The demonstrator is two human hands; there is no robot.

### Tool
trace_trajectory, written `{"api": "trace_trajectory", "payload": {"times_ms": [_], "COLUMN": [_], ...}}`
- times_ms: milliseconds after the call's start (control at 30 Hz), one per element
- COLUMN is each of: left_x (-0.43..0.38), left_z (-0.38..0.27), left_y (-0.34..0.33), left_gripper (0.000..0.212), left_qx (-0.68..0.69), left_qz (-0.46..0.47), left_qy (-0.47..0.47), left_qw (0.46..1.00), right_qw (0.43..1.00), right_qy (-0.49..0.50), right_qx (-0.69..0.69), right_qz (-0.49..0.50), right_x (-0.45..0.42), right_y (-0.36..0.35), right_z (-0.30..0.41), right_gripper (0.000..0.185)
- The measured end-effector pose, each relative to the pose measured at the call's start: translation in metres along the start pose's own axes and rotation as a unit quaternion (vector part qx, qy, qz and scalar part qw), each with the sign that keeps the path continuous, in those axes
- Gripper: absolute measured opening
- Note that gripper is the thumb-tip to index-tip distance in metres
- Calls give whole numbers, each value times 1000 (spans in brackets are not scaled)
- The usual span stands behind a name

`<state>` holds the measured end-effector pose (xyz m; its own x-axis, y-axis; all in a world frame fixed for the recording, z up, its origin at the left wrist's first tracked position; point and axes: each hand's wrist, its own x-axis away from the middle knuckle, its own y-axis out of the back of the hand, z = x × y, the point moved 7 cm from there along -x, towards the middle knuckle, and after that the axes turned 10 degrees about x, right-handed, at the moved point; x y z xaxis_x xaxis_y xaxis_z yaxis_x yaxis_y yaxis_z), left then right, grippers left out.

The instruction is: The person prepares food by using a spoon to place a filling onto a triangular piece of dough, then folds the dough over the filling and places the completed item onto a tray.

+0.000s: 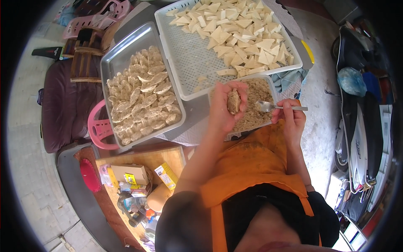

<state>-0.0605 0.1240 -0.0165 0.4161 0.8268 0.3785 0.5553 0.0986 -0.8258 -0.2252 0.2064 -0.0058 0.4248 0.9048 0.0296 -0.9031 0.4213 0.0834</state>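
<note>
In my left hand [222, 107] lies a tofu piece with filling on it [234, 102], cupped between thumb and fingers. My right hand [290, 118] grips a metal spoon [268, 106] by its handle, the bowl end over the filling. Beneath both hands, a plastic tub [273, 86] holds crumbly brown minced filling [256, 118]. Beyond it, a white perforated plastic tray [185, 67] carries a heap of pale triangular tofu pieces [239, 41]. To the left, a metal tray [126, 39] bears rows of filled pieces [144, 97].
A blue-grey cloth [289, 81] lies beside the tub. Under the metal tray's left side shows a pink plastic stool or basket [97, 126]. A wooden table [132, 157] with boxes and bottles is at lower left. A motor scooter [359, 141] stands at right.
</note>
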Motion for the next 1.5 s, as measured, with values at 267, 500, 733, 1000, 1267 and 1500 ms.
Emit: {"api": "trace_trajectory", "payload": {"times_ms": [267, 500, 733, 1000, 1267, 1500], "left_x": [2, 3, -4, -4, -1, -3], "left_z": [13, 2, -4, -5, -65, -230], "left_y": [18, 24, -2, 13, 52, 87], "left_gripper": [34, 41, 46, 34, 34, 17], "left_qx": [-21, -130, -27, -150, -347, -459], "left_qz": [20, 84, 108, 80, 73, -134], "left_qy": [26, -45, -61, -60, -297, -327], "left_qw": [999, 987, 992, 984, 887, 815], "right_qw": [1000, 1000, 999, 1000, 1000, 1000], "right_qy": [0, 16, 8, -10, -1, 5], "right_qx": [22, 21, 30, 21, 23, 28], "right_qz": [-4, 18, 16, 14, -10, -11], "right_x": [2, 4, -2, 1, 1, -5], "right_y": [1, -13, -3, -9, -5, 0], "right_z": [-6, -2, -2, -1, -4, -7], "right_gripper": [20, 20, 20, 18, 17, 19]}}
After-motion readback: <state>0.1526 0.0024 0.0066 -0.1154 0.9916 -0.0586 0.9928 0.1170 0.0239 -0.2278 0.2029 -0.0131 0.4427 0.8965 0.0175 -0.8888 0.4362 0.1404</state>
